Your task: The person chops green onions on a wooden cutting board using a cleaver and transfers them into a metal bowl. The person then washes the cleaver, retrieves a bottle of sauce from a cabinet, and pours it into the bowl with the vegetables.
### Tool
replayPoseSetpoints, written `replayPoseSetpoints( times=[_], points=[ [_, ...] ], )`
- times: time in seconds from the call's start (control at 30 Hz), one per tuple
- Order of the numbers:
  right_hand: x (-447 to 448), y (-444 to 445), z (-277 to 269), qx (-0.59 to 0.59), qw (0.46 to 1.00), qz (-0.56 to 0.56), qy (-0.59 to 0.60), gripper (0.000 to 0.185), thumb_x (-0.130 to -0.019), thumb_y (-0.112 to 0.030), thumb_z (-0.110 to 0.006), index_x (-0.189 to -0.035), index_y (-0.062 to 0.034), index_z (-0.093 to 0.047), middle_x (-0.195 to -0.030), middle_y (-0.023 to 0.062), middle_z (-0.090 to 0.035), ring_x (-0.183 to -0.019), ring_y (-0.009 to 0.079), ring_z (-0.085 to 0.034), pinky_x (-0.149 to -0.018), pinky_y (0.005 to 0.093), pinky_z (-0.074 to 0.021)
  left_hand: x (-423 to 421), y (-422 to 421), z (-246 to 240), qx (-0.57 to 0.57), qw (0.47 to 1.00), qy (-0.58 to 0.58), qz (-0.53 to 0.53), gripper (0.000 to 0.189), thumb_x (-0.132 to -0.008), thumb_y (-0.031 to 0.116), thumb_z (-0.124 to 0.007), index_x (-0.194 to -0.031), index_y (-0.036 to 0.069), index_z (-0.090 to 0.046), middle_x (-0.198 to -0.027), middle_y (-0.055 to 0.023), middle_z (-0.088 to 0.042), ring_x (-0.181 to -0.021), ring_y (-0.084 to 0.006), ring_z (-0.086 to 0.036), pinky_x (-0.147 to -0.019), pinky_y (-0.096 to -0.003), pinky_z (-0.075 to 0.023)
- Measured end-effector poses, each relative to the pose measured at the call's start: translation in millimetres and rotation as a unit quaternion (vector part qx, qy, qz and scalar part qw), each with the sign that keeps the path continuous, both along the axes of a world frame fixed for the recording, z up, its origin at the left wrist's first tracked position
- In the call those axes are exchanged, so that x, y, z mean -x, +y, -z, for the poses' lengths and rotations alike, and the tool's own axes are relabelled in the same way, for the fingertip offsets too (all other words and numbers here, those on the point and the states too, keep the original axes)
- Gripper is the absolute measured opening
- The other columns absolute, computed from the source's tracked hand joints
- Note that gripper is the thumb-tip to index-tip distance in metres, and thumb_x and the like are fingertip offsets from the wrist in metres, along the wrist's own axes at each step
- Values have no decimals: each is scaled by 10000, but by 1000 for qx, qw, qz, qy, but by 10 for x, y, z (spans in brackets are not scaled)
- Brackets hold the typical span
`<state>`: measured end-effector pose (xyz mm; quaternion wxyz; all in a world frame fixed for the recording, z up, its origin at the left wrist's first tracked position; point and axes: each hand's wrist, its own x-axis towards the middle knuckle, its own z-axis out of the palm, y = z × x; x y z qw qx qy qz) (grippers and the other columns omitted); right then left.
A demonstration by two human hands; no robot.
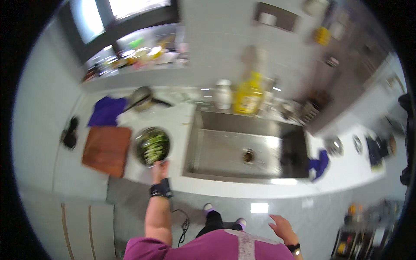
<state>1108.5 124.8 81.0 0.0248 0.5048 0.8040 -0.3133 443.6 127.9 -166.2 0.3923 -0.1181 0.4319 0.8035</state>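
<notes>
My left hand (pixel 160 170) has its fingers at the near rim of a round metal bowl (pixel 139 152) and appears to grip it. Chopped green vegetables (pixel 154 146) lie inside, pale green towards the near side. The bowl is on the white countertop (pixel 177 146), between a brown wooden cutting board (pixel 108 149) and a stainless steel sink (pixel 227 152). Low on the right, away from the counter, my right hand (pixel 282 227) hangs over the floor with its fingers apart and nothing in it. Blur hides the finer detail.
Behind the board are a purple cloth (pixel 108 111) and a pan (pixel 143 97) with a dark handle. A white bottle (pixel 223 94) and a large yellow bottle (pixel 248 97) stand behind the sink. Another purple cloth (pixel 320 165) hangs at its right edge. A cable (pixel 184 226) trails near my feet.
</notes>
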Motion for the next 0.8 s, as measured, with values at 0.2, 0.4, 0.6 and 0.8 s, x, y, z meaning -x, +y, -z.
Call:
replayPoseSetpoints(
  times=[0.2, 0.4, 0.6, 0.8],
  points=[
    [-270, -185, 88, -13, 1000, 6, -12, 442, -899, -233, -630, -1309, -80, -567, -1239, 169, -626, -1132, 355, -598, -956, 435, -496, -563, -380, -239, 9, 996, 60, 72, 296, -961, 176, -541, -1168, -36, -533, -1148, -154, -620, -1101, -301, -615, -1024, -421, -524],
    [-821, -288, 79, -12, 1000, 22, 8, 439, -896, -219, -620, -1306, -72, -566, -1213, 162, -635, -1088, 350, -617, -917, 439, -511, -2171, -448, -1541, 55, 974, 101, 193, 303, -956, 234, -587, -1128, -7, -522, -1055, -99, -603, -949, -255, -641, -880, -381, -541],
    [-1989, -607, 74, -18, 997, 68, 6, 446, -881, -210, -635, -1300, -71, -570, -1190, 172, -642, -1066, 356, -628, -901, 440, -517, -4086, -286, -2203, 69, 921, 162, 348, 243, -923, 152, -624, -1094, 75, -469, -1031, -79, -589, -778, -267, -660, -680, -381, -560],
    [-3340, -1322, 23, -41, 972, 230, 10, 443, -884, -223, -656, -1296, -84, -575, -1195, 181, -638, -1075, 368, -623, -906, 448, -515, -5892, 180, -2482, 77, 813, 156, 555, 300, -911, 109, -611, -1153, 29, -453, -1037, -159, -646, -794, -286, -681, -658, -377, -566]
  ],
)
